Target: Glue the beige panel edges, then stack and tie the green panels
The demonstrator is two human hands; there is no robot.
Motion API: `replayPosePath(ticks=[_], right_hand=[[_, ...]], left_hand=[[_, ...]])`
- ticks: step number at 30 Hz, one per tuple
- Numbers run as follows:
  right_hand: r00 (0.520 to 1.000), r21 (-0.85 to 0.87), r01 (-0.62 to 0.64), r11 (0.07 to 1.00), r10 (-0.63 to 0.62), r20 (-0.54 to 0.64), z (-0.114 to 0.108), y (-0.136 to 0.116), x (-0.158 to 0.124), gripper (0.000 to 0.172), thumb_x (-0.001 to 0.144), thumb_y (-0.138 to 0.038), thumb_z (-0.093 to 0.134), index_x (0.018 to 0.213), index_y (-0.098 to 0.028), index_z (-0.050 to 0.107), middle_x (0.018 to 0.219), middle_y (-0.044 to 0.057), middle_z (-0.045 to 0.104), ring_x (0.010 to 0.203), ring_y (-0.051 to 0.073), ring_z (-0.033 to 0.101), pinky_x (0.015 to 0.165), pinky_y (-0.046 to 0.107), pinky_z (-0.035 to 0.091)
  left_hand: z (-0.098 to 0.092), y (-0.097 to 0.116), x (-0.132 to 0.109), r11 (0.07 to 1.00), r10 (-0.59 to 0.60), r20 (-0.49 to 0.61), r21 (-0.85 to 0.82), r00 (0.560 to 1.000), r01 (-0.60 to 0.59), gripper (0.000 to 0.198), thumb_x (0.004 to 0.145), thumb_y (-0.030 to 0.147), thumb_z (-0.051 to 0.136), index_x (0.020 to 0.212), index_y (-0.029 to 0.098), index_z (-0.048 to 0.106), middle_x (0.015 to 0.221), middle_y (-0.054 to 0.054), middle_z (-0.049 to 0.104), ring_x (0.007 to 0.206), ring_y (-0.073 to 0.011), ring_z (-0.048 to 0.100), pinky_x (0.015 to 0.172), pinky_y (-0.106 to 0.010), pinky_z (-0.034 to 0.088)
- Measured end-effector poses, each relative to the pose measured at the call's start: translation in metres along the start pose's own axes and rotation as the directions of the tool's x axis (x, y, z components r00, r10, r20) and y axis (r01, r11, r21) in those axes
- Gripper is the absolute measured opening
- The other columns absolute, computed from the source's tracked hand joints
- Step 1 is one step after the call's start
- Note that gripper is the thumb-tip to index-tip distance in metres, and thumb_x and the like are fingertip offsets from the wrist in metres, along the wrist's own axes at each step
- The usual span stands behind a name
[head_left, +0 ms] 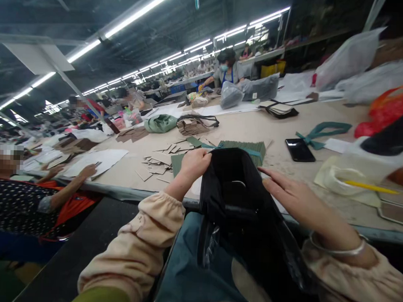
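Note:
A black fabric bag (216,182) stands with its mouth gaping toward me, at the front edge of the table and over my lap. My left hand (195,163) is closed on the bag's upper left rim, thumb and fingers pinching the fabric. Along the bag's right side, my right hand (294,198) lies with its fingers stretched out, the fingertips against the edge. The dark inside of the bag shows little detail. Behind it sits a bundle of green pieces (244,148) tied with a teal strip, next to scattered small flat pieces (158,160).
On the worktable (306,185) to the right lie a phone (300,150), a teal strap (321,133), a white container (369,154) and a yellow pen (372,188). A co-worker (28,202) handles white sheets (95,162) at left. Plastic-wrapped items (256,89) stand farther back.

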State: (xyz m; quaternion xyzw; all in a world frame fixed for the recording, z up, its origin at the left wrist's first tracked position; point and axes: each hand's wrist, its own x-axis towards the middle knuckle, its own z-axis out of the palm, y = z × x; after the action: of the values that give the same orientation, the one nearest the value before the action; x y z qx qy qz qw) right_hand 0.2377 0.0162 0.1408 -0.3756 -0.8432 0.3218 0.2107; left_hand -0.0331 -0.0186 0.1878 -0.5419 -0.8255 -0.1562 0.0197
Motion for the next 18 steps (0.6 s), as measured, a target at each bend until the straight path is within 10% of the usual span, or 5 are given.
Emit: replayPosePath(ticks=[5,10,18], right_hand=[[0.996,0.206,-0.045,0.978,0.028,0.083,0.02,0.027,-0.078,0.069,0.091,-0.055,0.039,0.152,-0.029,0.017,0.145,0.009,0.045,0.128,0.027,0.049,0.106,0.044,0.039],[0.998,0.006,-0.059,0.998,0.059,0.031,0.059,0.003,-0.132,0.111,0.073,-0.05,0.067,0.152,-0.026,-0.007,0.158,0.012,0.015,0.139,0.032,0.03,0.111,0.048,0.032],[0.992,0.106,-0.008,0.994,-0.006,0.128,0.113,-0.006,-0.132,0.108,0.072,-0.05,0.068,0.152,-0.029,-0.001,0.16,0.009,0.0,0.145,0.03,0.013,0.115,0.047,0.023]], left_hand=[[-0.009,-0.011,-0.049,0.869,0.102,0.057,-0.49,0.993,-0.061,0.05,0.093,0.05,0.031,0.093,0.017,0.069,0.1,-0.007,0.07,0.096,-0.0214,0.062,0.085,-0.029,0.044],[0.008,-0.022,-0.115,0.695,0.034,0.09,-0.718,0.995,0.041,0.034,0.082,0.039,0.056,0.106,0.018,0.065,0.108,-0.005,0.069,0.102,-0.0227,0.06,0.09,-0.031,0.044],[0.023,-0.027,-0.102,0.123,-0.217,0.35,-0.916,0.911,0.382,0.019,0.073,0.031,0.064,0.084,0.016,0.064,0.073,-0.001,0.068,0.068,-0.0185,0.063,0.063,-0.027,0.049]])
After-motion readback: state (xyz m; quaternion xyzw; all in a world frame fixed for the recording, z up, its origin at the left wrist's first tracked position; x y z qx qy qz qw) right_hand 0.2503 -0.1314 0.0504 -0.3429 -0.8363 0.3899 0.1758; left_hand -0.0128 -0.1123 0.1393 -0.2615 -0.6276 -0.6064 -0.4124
